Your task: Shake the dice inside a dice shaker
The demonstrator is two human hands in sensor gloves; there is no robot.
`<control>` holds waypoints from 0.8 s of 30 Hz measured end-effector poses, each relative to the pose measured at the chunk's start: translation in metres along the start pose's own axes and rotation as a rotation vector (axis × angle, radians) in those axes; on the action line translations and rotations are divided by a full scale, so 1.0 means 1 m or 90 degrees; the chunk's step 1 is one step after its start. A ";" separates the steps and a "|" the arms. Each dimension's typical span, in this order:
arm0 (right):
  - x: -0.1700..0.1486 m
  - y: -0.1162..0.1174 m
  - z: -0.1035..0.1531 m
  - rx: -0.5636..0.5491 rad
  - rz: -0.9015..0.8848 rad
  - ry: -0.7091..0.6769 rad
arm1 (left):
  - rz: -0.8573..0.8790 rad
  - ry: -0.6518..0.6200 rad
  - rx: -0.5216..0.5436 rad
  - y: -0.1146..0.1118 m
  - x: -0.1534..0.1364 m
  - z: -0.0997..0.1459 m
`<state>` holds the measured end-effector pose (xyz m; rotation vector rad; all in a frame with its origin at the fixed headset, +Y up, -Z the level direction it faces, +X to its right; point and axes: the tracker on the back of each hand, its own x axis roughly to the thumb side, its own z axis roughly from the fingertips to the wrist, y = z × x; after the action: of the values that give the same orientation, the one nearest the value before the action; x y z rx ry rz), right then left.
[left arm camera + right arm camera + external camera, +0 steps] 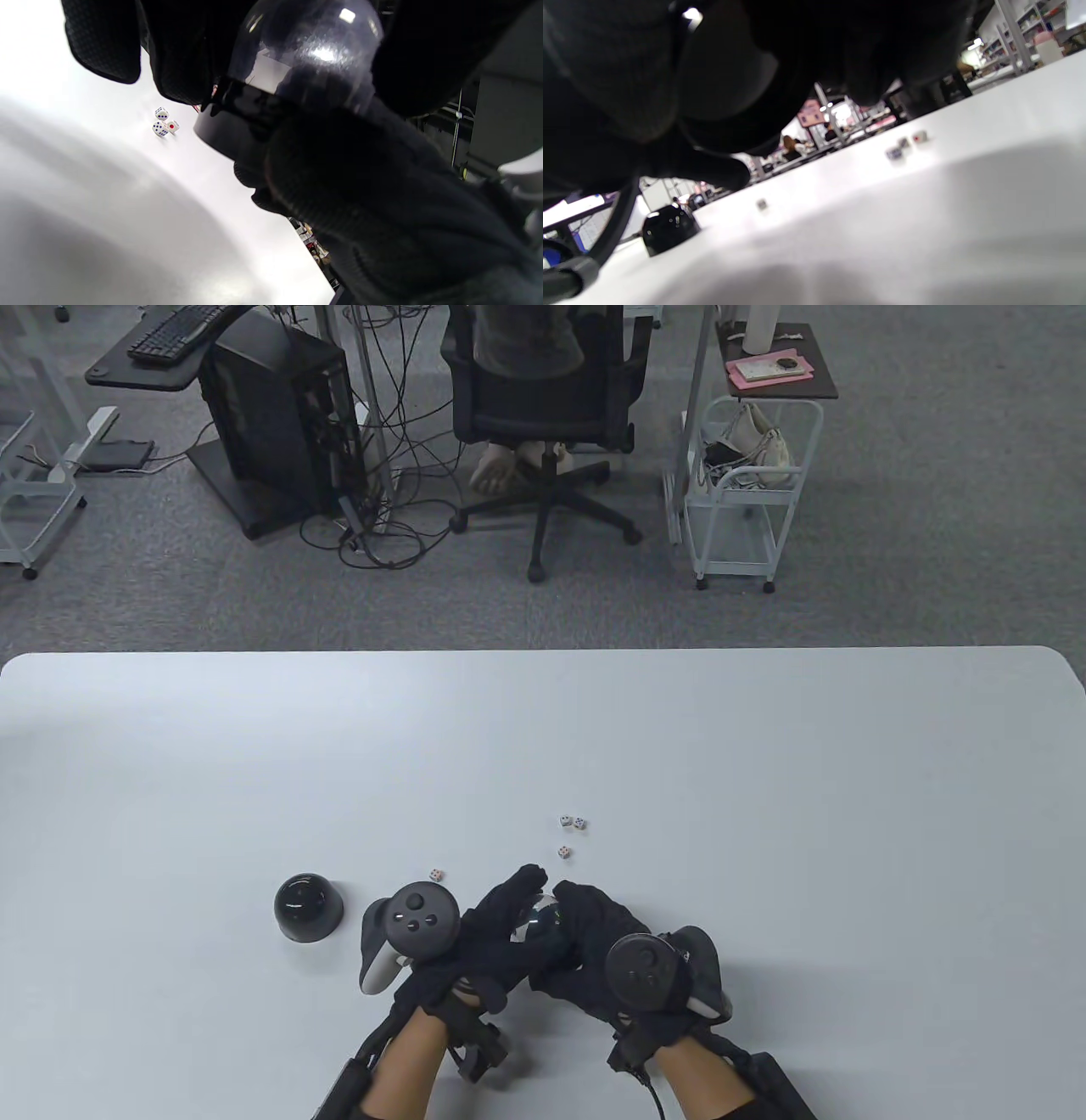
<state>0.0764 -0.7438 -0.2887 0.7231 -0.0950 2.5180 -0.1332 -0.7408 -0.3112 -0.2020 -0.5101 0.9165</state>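
white table (pixel 764 746), office chair (pixel 543 407), trolley (pixel 747 492)

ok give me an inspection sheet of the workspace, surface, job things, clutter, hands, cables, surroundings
Surface: white table, no marks seen.
Job's things: dice shaker, clear dome on a black base, held off the table between both hands; whether dice are inside cannot be told. Four dice loose: three dice beyond the hands, one die by the left tracker. Black dome-shaped cup stands left of the hands.
Clutter: nothing seen.
Grippers: left hand and right hand both grip the shaker.
Cables: glove leads at the wrists; tangled cables on the floor.
Surroundings: office chair, computer tower, white cart.
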 end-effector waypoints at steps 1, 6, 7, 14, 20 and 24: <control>-0.001 0.000 0.000 0.001 0.001 0.002 | -0.010 0.002 -0.003 0.000 0.001 0.000; 0.000 0.000 0.000 -0.001 -0.001 0.001 | -0.017 0.001 0.017 0.003 0.004 0.001; 0.000 0.000 0.000 -0.002 0.001 0.003 | -0.019 0.000 0.023 0.004 0.004 0.002; -0.010 -0.006 0.003 -0.014 -0.011 0.032 | -0.040 0.029 0.145 0.030 -0.005 0.013; -0.013 -0.011 0.004 -0.030 -0.023 0.045 | -0.173 0.144 0.200 0.051 -0.018 0.022; -0.014 -0.013 0.005 -0.034 -0.024 0.051 | -0.272 0.215 0.181 0.054 -0.029 0.022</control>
<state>0.0950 -0.7401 -0.2929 0.5962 -0.1186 2.4961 -0.1972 -0.7325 -0.3227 0.0150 -0.0968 0.5121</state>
